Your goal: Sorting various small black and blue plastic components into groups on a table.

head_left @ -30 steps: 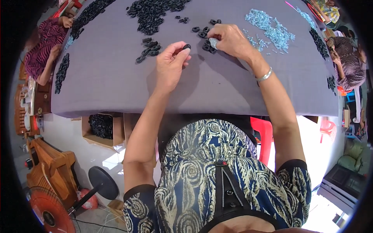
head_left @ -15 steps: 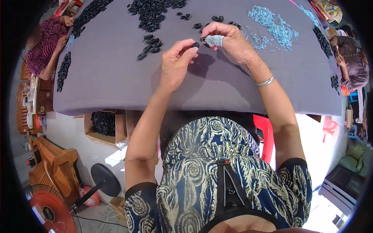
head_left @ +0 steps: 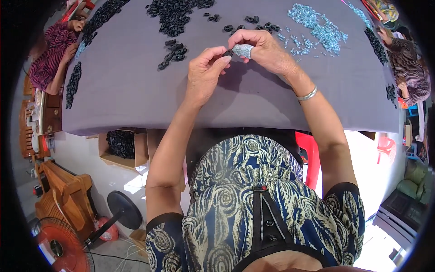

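Observation:
My left hand (head_left: pixel 204 76) is closed, pinching a small black plastic piece (head_left: pixel 228 53) that looks like a cord lock part. Against it come the fingertips of my right hand (head_left: pixel 269 53), also closed; what they grip is mostly hidden. A silvery-grey wrap (head_left: pixel 243 51) covers my right thumb. Both hands are raised over the grey tablecloth (head_left: pixel 136 97). Beyond my right hand lie several black pieces (head_left: pixel 267 27) and a spread of tiny light-blue metallic springs (head_left: pixel 317 29). Left of my left hand is a small group of black pieces (head_left: pixel 174 55).
A large heap of black pieces (head_left: pixel 170 18) lies at the table's far side. People sit at the left (head_left: pixel 54 59) and right (head_left: pixel 408 68) edges, beside more rows of parts. Below the table stand a cardboard box (head_left: pixel 120 156), a red chair (head_left: pixel 309 156) and a fan (head_left: pixel 61 245).
My right hand has moved left and slightly down, so its fingertips now meet the black piece in my left hand. The left hand has barely moved.

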`<state>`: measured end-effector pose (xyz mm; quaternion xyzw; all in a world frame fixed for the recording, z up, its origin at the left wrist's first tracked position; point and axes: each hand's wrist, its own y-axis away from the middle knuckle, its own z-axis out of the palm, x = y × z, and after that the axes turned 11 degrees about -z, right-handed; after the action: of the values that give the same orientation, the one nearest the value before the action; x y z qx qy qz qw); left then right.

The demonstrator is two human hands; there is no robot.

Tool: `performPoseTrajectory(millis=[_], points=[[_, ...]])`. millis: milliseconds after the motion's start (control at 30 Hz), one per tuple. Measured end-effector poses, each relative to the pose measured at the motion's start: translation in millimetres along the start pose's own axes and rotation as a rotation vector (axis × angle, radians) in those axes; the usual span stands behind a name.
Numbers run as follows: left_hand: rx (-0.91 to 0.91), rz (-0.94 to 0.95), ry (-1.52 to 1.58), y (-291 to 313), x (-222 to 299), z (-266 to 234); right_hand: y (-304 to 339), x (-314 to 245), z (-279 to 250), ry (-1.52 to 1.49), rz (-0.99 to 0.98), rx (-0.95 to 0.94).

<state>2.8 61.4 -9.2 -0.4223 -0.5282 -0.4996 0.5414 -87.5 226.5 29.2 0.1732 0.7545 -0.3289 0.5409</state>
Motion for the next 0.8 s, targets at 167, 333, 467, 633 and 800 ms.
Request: performPoseTrajectory(millis=[167, 333, 467, 633, 800], points=[[0.005, 0.010, -0.023, -1, -2, 0, -1, 10, -1, 0.068, -0.079, -0.056], [0.019, 0.023, -0.076, -1, -2, 3, -1, 14, -6, 0.116, -0.079, -0.101], [0.039, 0.042, -0.141, 0, -3, 3, 0, 5, -4, 0.284, -0.090, -0.126], [0.036, 0.080, -0.216, 2, -4, 3, 0, 14, -5, 0.282, -0.149, -0.127], [0.030, 0.081, -0.319, 3, -5, 2, 1, 7, -2, 0.315, -0.143, -0.127]])
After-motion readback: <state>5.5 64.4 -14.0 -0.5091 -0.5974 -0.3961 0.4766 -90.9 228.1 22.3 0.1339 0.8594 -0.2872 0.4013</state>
